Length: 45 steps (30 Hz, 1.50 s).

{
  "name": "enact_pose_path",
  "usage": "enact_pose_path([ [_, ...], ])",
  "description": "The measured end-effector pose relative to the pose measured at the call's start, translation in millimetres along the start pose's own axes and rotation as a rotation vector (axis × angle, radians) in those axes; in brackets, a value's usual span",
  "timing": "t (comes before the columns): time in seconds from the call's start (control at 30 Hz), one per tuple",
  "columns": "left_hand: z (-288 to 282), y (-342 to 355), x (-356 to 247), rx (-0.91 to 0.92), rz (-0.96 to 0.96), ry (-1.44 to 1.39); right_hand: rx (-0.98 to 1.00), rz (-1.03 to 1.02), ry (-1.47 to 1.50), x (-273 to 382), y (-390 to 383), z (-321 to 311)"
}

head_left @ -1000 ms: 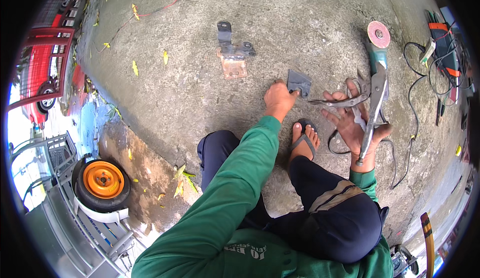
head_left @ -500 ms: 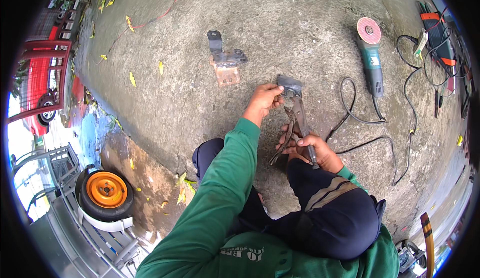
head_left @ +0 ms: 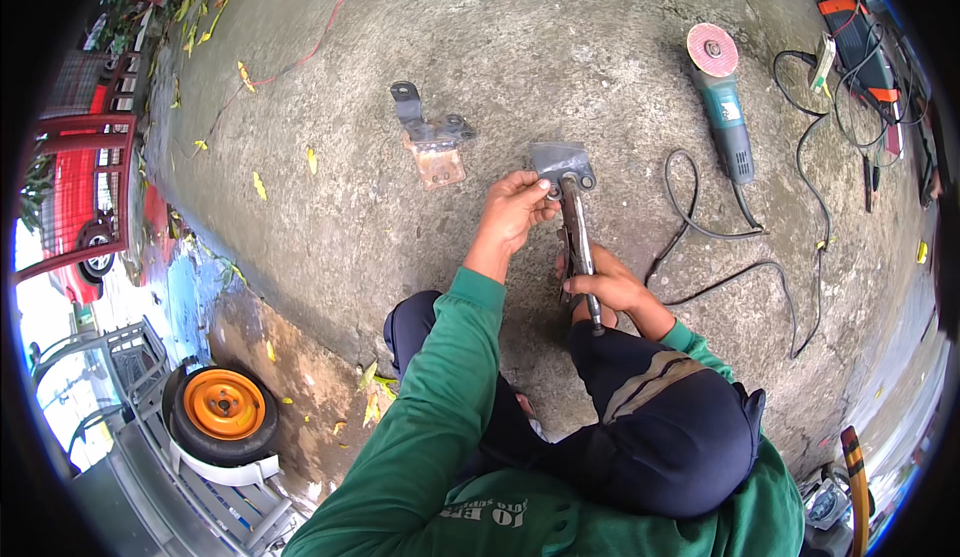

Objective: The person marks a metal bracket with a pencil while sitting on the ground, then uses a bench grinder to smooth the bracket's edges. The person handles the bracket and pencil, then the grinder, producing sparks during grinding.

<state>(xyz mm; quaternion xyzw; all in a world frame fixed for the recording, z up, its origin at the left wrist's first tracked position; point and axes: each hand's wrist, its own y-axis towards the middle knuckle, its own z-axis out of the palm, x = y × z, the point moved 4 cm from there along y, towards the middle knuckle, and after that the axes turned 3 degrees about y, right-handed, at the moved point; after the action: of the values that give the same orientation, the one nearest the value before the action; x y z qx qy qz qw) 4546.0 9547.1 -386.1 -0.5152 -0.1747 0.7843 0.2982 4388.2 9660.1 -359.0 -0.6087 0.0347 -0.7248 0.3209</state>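
My left hand (head_left: 510,215) pinches the near left corner of a dark metal bracket (head_left: 558,159) between thumb and fingers. Locking pliers (head_left: 579,232) reach up to the bracket's near edge, where their jaws meet it. Wrapped round the handles of the pliers is my right hand (head_left: 618,283), beside my knee; its fingertips are partly hidden. Ahead and to the left, a second bracket (head_left: 436,145), black above with a rusty lower plate, lies on the concrete.
An angle grinder (head_left: 728,117) with a pink disc lies at the right, its black cord (head_left: 735,269) looping near my right arm. Farther right is an orange-and-black machine (head_left: 860,42) with cables. A wheel with an orange rim (head_left: 222,404) stands at the lower left.
The pliers have turned: their handles were spread and tilted, and now line up more upright under the bracket. My left hand and the bracket have shifted slightly left in view.
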Motion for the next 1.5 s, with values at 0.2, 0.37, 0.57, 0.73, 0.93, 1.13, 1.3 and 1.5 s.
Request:
enact_pose_path([
  [0.2, 4.3, -8.6, -5.7, 0.034, -0.007, -0.020, -0.052, -0.032, -0.112, -1.4, 4.5, -1.2],
  [0.37, 3.9, -10.2, -6.2, -0.005, 0.040, -0.016, -0.045, -0.095, -0.317, -4.4, 5.9, -3.8],
  [0.57, -7.2, -6.2, -4.2, -0.005, -0.001, -0.087, -0.078, -0.054, -0.318, 10.6, 1.4, 2.1],
  [0.73, -13.2, -0.4, -14.3, 0.076, -0.037, -0.008, -0.101, -0.072, -0.372, 16.4, 0.7, -0.3],
  [0.93, -9.0, 0.7, -22.2, 0.075, -0.027, 0.098, -0.099, -0.024, -0.426, 21.0, 0.5, -3.5],
  [1.13, -11.7, 4.1, -21.0, 0.094, -0.049, 0.108, -0.138, -0.022, -0.422, 20.3, 1.5, -3.7],
  [1.3, -14.2, 4.6, -16.4, 0.086, -0.035, 0.106, -0.162, -0.028, -0.412, 20.9, 0.5, -3.9],
  [1.5, -4.0, -22.3, 7.6, 0.172, -0.043, -0.005, -0.244, -0.070, -0.453, 39.3, -1.9, -5.4],
])
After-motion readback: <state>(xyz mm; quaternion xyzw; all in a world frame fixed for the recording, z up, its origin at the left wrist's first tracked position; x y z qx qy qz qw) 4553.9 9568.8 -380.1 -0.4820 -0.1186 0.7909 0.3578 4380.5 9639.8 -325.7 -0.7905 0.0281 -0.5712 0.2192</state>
